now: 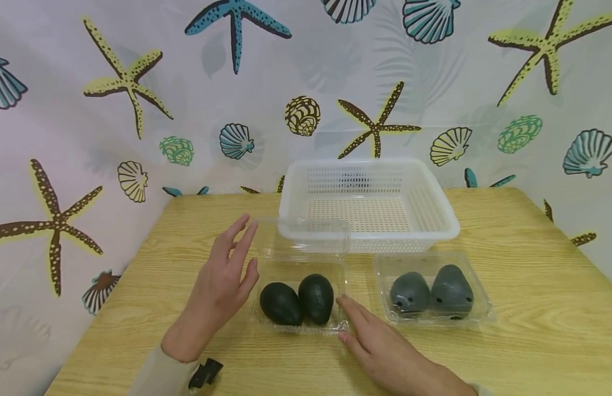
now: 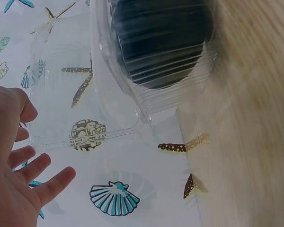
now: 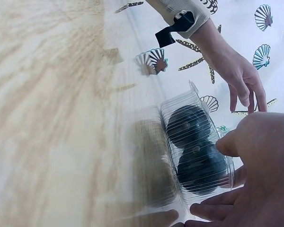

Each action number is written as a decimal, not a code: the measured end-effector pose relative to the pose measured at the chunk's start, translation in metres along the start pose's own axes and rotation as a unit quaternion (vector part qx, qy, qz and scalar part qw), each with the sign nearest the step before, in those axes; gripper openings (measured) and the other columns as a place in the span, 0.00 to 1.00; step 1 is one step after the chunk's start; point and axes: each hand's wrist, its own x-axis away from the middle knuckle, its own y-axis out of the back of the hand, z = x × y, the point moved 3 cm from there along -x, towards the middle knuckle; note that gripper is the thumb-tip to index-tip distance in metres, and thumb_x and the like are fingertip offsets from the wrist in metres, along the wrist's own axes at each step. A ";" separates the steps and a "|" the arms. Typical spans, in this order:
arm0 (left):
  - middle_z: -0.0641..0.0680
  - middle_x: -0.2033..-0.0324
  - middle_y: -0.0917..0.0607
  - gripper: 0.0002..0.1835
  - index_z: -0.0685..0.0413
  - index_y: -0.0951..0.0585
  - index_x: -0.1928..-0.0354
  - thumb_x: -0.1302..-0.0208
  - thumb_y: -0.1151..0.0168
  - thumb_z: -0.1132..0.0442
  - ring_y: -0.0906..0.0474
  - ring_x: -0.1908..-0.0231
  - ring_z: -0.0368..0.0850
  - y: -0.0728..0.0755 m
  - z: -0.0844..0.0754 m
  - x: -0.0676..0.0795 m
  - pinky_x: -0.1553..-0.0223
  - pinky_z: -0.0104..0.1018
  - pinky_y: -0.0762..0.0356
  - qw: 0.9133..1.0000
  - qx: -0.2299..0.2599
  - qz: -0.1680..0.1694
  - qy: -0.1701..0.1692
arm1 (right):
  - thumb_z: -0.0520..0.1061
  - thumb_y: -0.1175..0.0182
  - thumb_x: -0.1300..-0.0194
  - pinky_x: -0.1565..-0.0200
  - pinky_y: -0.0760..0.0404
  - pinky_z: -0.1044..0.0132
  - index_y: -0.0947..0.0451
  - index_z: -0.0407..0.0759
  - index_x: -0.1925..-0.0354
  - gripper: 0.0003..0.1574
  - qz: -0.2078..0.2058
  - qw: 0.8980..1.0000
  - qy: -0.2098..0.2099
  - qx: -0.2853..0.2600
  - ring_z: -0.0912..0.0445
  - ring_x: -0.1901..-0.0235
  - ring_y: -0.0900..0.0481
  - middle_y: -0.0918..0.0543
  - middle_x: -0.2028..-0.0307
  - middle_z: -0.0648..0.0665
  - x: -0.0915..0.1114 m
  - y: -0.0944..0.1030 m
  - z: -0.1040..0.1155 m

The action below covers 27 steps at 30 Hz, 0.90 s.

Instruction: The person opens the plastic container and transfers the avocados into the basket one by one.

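Note:
Two dark green avocados (image 1: pixel 316 298) lie side by side in a clear plastic clamshell box (image 1: pixel 301 269), whose lid (image 1: pixel 303 240) stands raised at the back. My left hand (image 1: pixel 221 275) is by the lid's left edge, fingers apart and loosely bent; in the left wrist view the fingers (image 2: pixel 35 165) are near the clear lid edge. At the box's right side is my right hand (image 1: pixel 385 346), its fingertips touching the wall near the front corner. The right wrist view has its thumb (image 3: pixel 227 144) at the box, with the other fingers partly hidden.
A second clear box (image 1: pixel 385 269), its lid down over two avocados (image 1: pixel 451 291), sits to the right. Behind both boxes stands a white perforated basket (image 1: pixel 434 231). A cloth with starfish and shells (image 1: pixel 266 99) hangs around the wooden table (image 1: pixel 548 308).

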 end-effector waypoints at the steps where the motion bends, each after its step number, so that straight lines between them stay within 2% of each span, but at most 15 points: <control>1: 0.66 0.31 0.33 0.31 0.65 0.32 0.30 0.36 0.43 0.67 0.28 0.40 0.59 0.000 0.000 0.000 0.54 0.47 0.15 1.000 0.001 0.002 0.000 | 0.59 0.53 0.23 0.31 0.34 0.43 0.47 0.43 0.23 0.39 0.002 1.000 -0.001 -0.001 0.46 0.26 0.39 0.39 0.25 0.42 0.000 0.000 0.000; 5: 0.67 0.31 0.33 0.27 0.66 0.33 0.30 0.27 0.54 0.59 0.30 0.38 0.61 0.000 0.001 0.003 0.48 0.51 0.18 1.000 0.005 -0.001 -0.007 | 0.61 0.54 0.23 0.30 0.35 0.43 0.48 0.45 0.23 0.40 0.011 1.000 -0.004 -0.005 0.47 0.26 0.39 0.40 0.24 0.43 -0.001 0.000 0.000; 8: 0.67 0.30 0.34 0.29 0.66 0.33 0.30 0.24 0.62 0.55 0.31 0.37 0.61 0.000 0.001 0.006 0.47 0.52 0.20 1.000 0.008 -0.003 -0.011 | 0.63 0.55 0.23 0.30 0.36 0.43 0.49 0.46 0.22 0.41 0.014 1.000 -0.004 -0.012 0.47 0.26 0.40 0.41 0.24 0.44 -0.001 0.002 0.001; 10: 0.67 0.30 0.35 0.30 0.66 0.34 0.30 0.24 0.63 0.53 0.31 0.36 0.60 0.000 0.001 0.008 0.47 0.51 0.20 1.000 0.010 -0.001 -0.010 | 0.64 0.56 0.24 0.30 0.36 0.42 0.49 0.46 0.22 0.42 0.014 1.000 -0.002 -0.016 0.47 0.26 0.40 0.40 0.24 0.44 -0.001 0.002 0.001; 16: 0.68 0.32 0.33 0.30 0.68 0.34 0.30 0.23 0.62 0.53 0.29 0.38 0.61 -0.001 0.001 0.014 0.55 0.49 0.17 1.000 0.021 0.002 -0.007 | 0.65 0.56 0.24 0.30 0.36 0.41 0.52 0.46 0.22 0.44 0.003 1.000 -0.003 -0.018 0.45 0.25 0.43 0.44 0.23 0.42 0.000 0.003 0.003; 22: 0.69 0.33 0.31 0.28 0.69 0.33 0.31 0.26 0.54 0.58 0.27 0.40 0.62 -0.003 0.000 0.019 0.60 0.47 0.17 0.999 0.033 0.003 -0.018 | 0.60 0.51 0.24 0.32 0.35 0.38 0.55 0.47 0.21 0.45 -0.021 0.999 -0.013 -0.024 0.41 0.25 0.46 0.54 0.21 0.40 0.000 0.002 0.004; 27: 0.67 0.32 0.31 0.27 0.67 0.32 0.31 0.25 0.54 0.57 0.28 0.38 0.60 -0.004 0.000 0.022 0.56 0.48 0.17 0.999 0.030 0.014 -0.001 | 0.56 0.47 0.25 0.35 0.32 0.36 0.53 0.47 0.21 0.44 -0.045 0.999 -0.001 -0.025 0.37 0.25 0.47 0.55 0.21 0.37 -0.001 0.003 0.006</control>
